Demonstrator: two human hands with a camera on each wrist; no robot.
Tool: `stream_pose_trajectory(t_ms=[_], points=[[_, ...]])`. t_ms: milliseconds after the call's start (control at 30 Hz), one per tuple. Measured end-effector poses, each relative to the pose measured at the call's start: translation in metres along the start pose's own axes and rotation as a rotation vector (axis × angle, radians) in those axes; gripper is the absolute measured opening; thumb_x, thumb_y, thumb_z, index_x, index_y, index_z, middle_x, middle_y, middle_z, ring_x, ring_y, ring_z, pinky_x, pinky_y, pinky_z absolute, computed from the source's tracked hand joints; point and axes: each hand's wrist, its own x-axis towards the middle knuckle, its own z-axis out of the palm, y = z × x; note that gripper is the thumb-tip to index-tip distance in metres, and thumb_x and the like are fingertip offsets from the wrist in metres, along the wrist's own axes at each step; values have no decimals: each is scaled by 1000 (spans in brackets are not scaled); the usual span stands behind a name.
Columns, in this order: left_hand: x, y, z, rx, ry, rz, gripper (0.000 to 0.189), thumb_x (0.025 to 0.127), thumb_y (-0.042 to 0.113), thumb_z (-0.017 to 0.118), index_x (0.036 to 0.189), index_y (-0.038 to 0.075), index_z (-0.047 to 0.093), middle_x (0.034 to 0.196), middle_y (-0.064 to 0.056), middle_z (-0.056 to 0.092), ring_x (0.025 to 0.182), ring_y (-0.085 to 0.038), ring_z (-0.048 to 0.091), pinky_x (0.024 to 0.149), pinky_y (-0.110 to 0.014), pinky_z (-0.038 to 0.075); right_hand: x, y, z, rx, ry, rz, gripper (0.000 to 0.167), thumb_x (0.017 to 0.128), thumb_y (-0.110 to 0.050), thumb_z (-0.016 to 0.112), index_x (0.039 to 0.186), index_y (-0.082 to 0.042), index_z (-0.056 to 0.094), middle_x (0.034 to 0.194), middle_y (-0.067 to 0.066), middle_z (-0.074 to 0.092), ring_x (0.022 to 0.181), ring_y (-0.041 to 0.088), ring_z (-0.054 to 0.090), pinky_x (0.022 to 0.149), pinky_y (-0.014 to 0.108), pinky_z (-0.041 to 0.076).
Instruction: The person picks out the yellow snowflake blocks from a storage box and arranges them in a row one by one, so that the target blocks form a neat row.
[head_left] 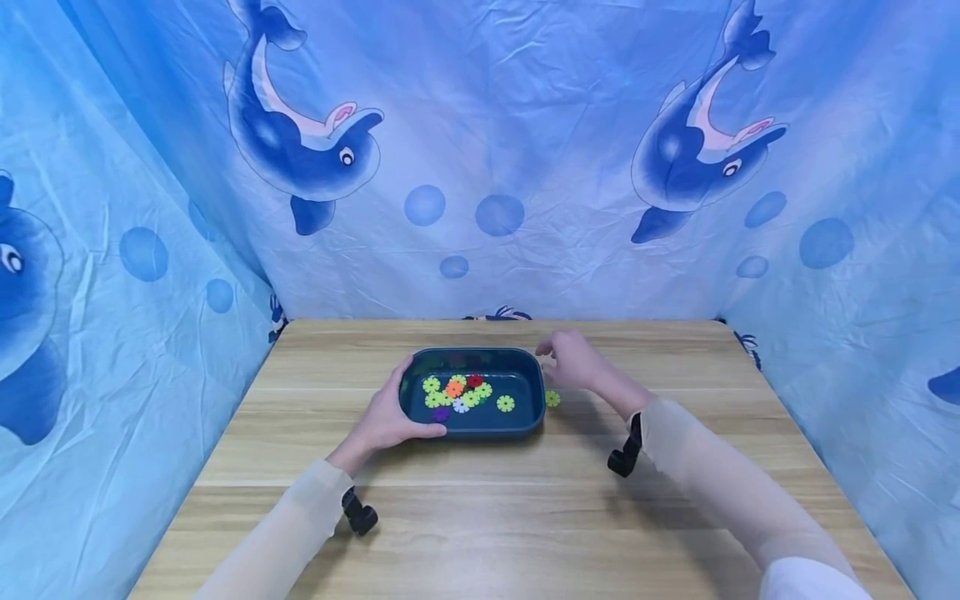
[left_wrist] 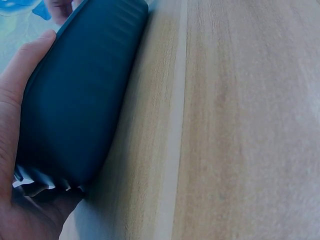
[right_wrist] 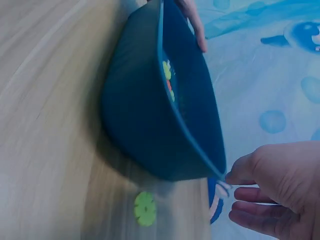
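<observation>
A dark teal plastic basin (head_left: 480,432) stands on the wooden table, with several notched plastic discs inside, mostly yellow-green, plus orange (head_left: 454,388), red (head_left: 475,380), white (head_left: 461,406) and purple (head_left: 440,413) ones. My left hand (head_left: 392,414) grips the basin's left end, thumb along the near rim and fingers round the far side. Just off the right rim hovers my right hand (head_left: 573,360), its loosely bent fingers (right_wrist: 255,215) holding nothing and a fingertip right at the rim. One yellow-green disc (right_wrist: 145,209) lies on the table below it, outside the basin.
The wooden table (head_left: 480,517) reaches back to a blue curtain (head_left: 465,100) printed with dolphins, which also hangs on the left and right. A black wrist camera (head_left: 360,512) sits on the left forearm, another wrist camera (head_left: 624,457) on the right.
</observation>
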Motion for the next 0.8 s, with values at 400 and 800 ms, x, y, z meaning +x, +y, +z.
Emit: stream_pose_trajectory(t_ms=[400, 800], points=[[0, -3, 2, -10, 9, 10, 139, 68, 46, 101, 172, 25, 11, 171, -20, 34, 154, -45, 39, 123, -69, 34, 18, -37, 4, -23, -69, -151, 20, 96, -8, 73, 114, -1, 79, 106, 12, 81, 94, 23, 76, 87, 38, 64], [2, -2, 2, -37, 2, 16, 139, 68, 43, 102, 172, 27, 12, 171, -19, 35, 153, -44, 40, 123, -69, 34, 24, -55, 29, -62, -224, -171, 19, 98, -11, 75, 116, -4, 79, 111, 11, 80, 101, 23, 74, 94, 42, 62]])
